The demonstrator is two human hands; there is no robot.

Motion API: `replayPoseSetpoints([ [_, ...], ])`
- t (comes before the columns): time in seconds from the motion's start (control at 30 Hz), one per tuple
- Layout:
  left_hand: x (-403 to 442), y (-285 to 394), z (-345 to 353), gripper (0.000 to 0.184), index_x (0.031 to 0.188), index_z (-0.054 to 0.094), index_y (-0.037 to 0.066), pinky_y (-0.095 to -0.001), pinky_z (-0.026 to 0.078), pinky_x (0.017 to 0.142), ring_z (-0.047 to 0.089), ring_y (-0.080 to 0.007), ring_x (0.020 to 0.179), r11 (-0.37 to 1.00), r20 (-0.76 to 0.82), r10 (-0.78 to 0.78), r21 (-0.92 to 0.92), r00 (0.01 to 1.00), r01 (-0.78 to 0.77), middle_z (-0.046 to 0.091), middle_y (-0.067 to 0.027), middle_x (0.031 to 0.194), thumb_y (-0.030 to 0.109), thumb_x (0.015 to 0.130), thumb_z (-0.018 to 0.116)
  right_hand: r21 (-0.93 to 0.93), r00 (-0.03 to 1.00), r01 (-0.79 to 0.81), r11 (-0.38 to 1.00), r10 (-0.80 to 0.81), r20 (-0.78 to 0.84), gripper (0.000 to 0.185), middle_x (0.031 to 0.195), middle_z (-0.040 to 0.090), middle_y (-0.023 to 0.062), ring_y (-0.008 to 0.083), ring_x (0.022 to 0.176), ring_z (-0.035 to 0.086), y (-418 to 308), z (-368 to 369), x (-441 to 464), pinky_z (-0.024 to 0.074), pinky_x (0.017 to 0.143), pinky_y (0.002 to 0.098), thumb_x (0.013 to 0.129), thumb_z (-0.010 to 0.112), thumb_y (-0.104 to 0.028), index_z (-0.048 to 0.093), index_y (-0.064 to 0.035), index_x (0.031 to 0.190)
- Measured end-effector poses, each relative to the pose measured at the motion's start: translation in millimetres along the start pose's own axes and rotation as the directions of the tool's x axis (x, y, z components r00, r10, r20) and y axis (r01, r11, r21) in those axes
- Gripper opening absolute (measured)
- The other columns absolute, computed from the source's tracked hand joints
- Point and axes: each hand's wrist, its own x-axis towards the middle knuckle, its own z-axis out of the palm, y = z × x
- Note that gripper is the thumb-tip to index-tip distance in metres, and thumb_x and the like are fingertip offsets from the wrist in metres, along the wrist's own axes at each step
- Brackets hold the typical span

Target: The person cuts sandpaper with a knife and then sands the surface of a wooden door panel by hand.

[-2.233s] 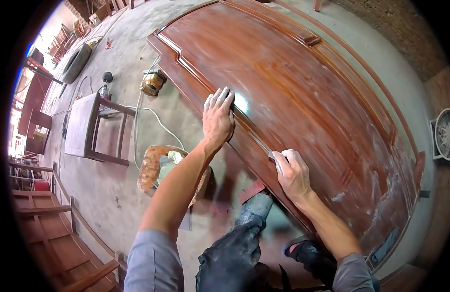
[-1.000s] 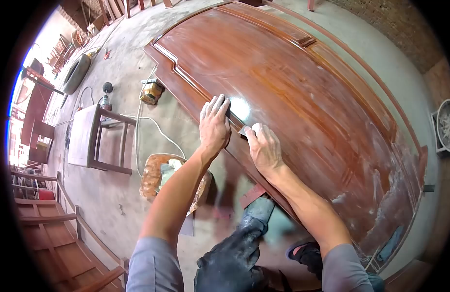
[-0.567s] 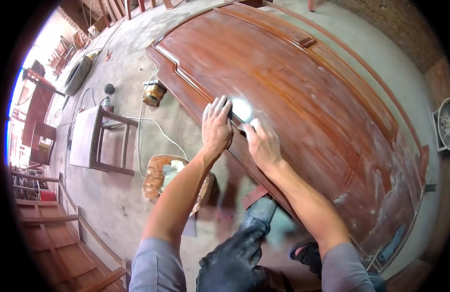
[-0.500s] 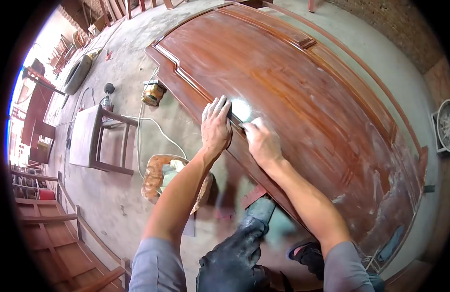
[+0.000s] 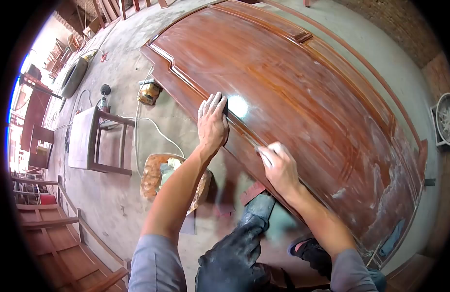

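A large reddish-brown wooden panel point(image 5: 283, 112) with raised moulding and whitish dusty smears slants across the view. My left hand point(image 5: 214, 124) lies flat on its near moulded edge, fingers stretched forward. A dark strip shows along that hand's inner side; whether it is a pad or shadow is unclear. Lower along the same edge, my right hand point(image 5: 279, 168) is closed in a pinch at the groove beside the moulding. A small thin tip pokes out from its fingers, but the rest is hidden in the grip.
On the concrete floor point(image 5: 113, 209) stand a wooden stool point(image 5: 84, 138), a yellow power tool point(image 5: 149, 92) with a white cord, and a stained container point(image 5: 152, 177) holding cloth. A tyre point(image 5: 74, 78) lies farther back. A blue-grey cloth point(image 5: 393, 238) rests near the panel's right end.
My right hand has slid down along the moulded edge toward me, away from my left hand. The left hand keeps its place on the edge; the view has shifted slightly.
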Motion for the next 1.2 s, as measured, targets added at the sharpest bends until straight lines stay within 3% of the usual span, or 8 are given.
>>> replayPoseSetpoints([
  [0.27, 0.5, -1.2, -0.5, 0.05, 0.136, 0.063, 0.005, -0.048, 0.034, 0.121, 0.048, -0.0343, 0.142, 0.999, -0.037, 0.046, 0.013, 0.998, -0.046, 0.058, -0.0149, 0.148, 0.002, 0.086, 0.061, 0.015, 1.0, -0.027, 1.0, 0.027, 0.003, 0.018, 0.096, 0.062, 0.0131, 0.0351, 0.094, 0.064, -9.4, 39.8, 41.8, 0.0542, 0.079, 0.0469, 0.093, 0.056, -0.008, 0.07, -0.0046, 0.105],
  [0.4, 8.6, 5.0, -8.8, 0.043, 0.126, 0.068, 0.001, -0.0484, 0.041, 0.115, 0.057, -0.0391, 0.131, 0.987, -0.049, 0.114, -0.109, 0.992, -0.118, 0.065, -0.0191, 0.138, 0.0, 0.084, 0.059, -0.072, 0.997, -0.069, 0.995, 0.067, -0.032, 0.02, 0.092, 0.06, 0.0086, 0.0306, 0.089, 0.064, 0.8, -44.4, -54.0, 0.0539, 0.075, 0.0439, 0.088, 0.067, 0.0, 0.074, -0.0098, 0.104],
  [0.57, 2.7, 0.3, 10.5, 0.039, 0.138, 0.061, 0.0, -0.048, 0.038, 0.117, 0.052, -0.04, 0.137, 0.996, -0.019, 0.08, 0.032, 0.997, -0.08, 0.06, -0.0208, 0.144, 0.01, 0.101, 0.054, -0.134, 0.953, -0.296, 0.946, 0.282, -0.116, 0.023, 0.096, 0.066, 0.009, 0.0297, 0.09, 0.066, 6.1, -124.3, -166.6, 0.0551, 0.077, 0.0412, 0.089, 0.074, -0.002, 0.073, -0.0067, 0.111],
  [0.63, -10.0, -1.0, 25.9, 0.041, 0.139, 0.059, -0.001, -0.0487, 0.04, 0.115, 0.053, -0.0428, 0.134, 0.958, 0.002, 0.269, 0.101, 0.963, -0.268, 0.061, -0.0251, 0.14, 0.012, 0.1, 0.057, 0.142, 0.835, -0.485, 0.863, 0.505, -0.219, 0.022, 0.101, 0.07, 0.0103, 0.0288, 0.091, 0.069, -5.0, -132.8, -173.7, 0.056, 0.08, 0.0392, 0.091, 0.074, -0.006, 0.072, -0.006, 0.113],
  [0.73, -44.1, 76.2, 19.3, 0.044, 0.142, 0.056, -0.001, -0.0469, 0.047, 0.109, 0.06, -0.0365, 0.126, 0.847, 0.209, 0.339, -0.492, 0.917, -0.201, 0.065, -0.023, 0.131, 0.018, 0.103, 0.06, 0.496, 0.622, -0.632, 0.596, 0.772, -0.135, 0.026, 0.105, 0.075, 0.0123, 0.0199, 0.091, 0.07, -23.7, -150.2, -173.0, 0.0568, 0.08, 0.034, 0.095, 0.076, -0.016, 0.068, -0.0023, 0.116],
  [0.83, -65.2, 206.2, -54.3, 0.046, 0.146, 0.054, 0.0, -0.0367, 0.054, 0.1, 0.065, -0.0243, 0.122, 0.686, 0.84, 0.382, -0.538, 0.386, 0.491, 0.067, -0.015, 0.134, 0.024, 0.107, 0.062, 0.679, 0.47, -0.649, 0.343, 0.883, 0.003, 0.029, 0.101, 0.074, 0.0101, 0.0127, 0.084, 0.067, -53.8, -160.6, -171.6, 0.0563, 0.067, 0.0306, 0.096, 0.076, -0.02, 0.066, -0.0012, 0.116],
  [0.97, -74.1, 275.1, -104.0, 0.046, 0.146, 0.054, -0.001, -0.0368, 0.057, 0.1, 0.067, -0.0244, 0.119, 0.616, 0.881, 0.467, -0.266, -0.072, 0.742, 0.067, -0.015, 0.131, 0.019, 0.105, 0.063, 0.727, 0.526, -0.61, 0.315, 0.847, 0.074, 0.026, 0.094, 0.072, 0.0048, 0.0069, 0.081, 0.063, -69.8, -171.0, -200.1, 0.0524, 0.065, 0.0265, 0.099, 0.072, -0.019, 0.068, 0.0, 0.116],
  [1.2, -115.4, 304.8, -89.9, 0.024, 0.123, 0.067, 0.0, -0.0337, 0.064, 0.086, 0.072, -0.0195, 0.1, 0.709, 0.848, 0.501, -0.287, -0.174, 0.645, 0.074, -0.011, 0.109, 0.006, 0.1, 0.068, 0.716, 0.504, -0.562, 0.415, 0.858, -0.102, 0.019, 0.099, 0.076, 0.0061, 0.0125, 0.09, 0.066, -79.4, -166.8, -262.8, 0.0543, 0.083, 0.03, 0.099, 0.07, -0.014, 0.074, 0.0015, 0.109],
])
